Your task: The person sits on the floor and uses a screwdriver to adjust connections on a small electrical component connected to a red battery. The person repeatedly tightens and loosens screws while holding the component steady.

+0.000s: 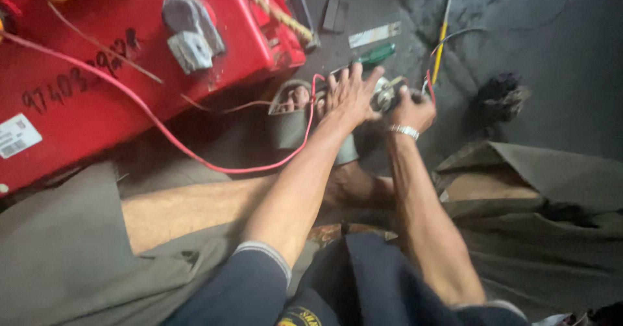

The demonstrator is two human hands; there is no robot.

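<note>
At the far left a large red box-shaped battery case (130, 60) with a grey terminal clamp (191, 30) lies on the dark concrete floor (551, 60), and a thin red wire (195, 160) runs from it in a long sag, then climbs to the hands. Beside the case a foot in a grey sandal (292, 115) rests on the floor. The left hand (350, 95) reaches forward on a straight arm, palm down, fingers spread flat and open, pressing beside a small silvery metal part (387, 94). That part sits between the two hands, just above the sandal; it is too blurred to tell which way its long axis runs. The right hand (412, 112), wearing a silver wrist bracelet (403, 131), is closed in a fist on the part's right side. Beyond it lie a green-handled screwdriver (376, 54) and a slim yellow rod (442, 37), which points away from the person.
</note>
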